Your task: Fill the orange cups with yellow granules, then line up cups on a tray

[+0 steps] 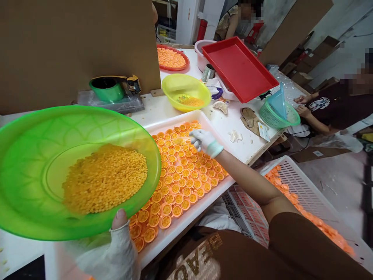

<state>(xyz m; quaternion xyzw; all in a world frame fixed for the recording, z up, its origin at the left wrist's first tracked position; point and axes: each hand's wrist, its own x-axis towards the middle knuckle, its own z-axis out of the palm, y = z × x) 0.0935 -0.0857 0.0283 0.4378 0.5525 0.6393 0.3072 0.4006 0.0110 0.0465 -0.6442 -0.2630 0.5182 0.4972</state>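
At the left of the frame, my left hand is clamped on the near rim of the green basin; the bare-tipped thumb lies over the edge, and the fingers beneath are hidden from me. My gloved right hand is at the centre, above the far half of the white tray, its fingers curled; whether they pinch something, I cannot tell.

I judge the basin to be thin, somewhat bending plastic, with weight coming mostly from the pellets, so a firm hold at the rim, with support from below, seems best. The pellets should be light, hard and quick to roll.

They are small, yellow and heaped toward the basin's right side. The tray, on the worktop, carries close rows of round orange cups with yellow content inside.
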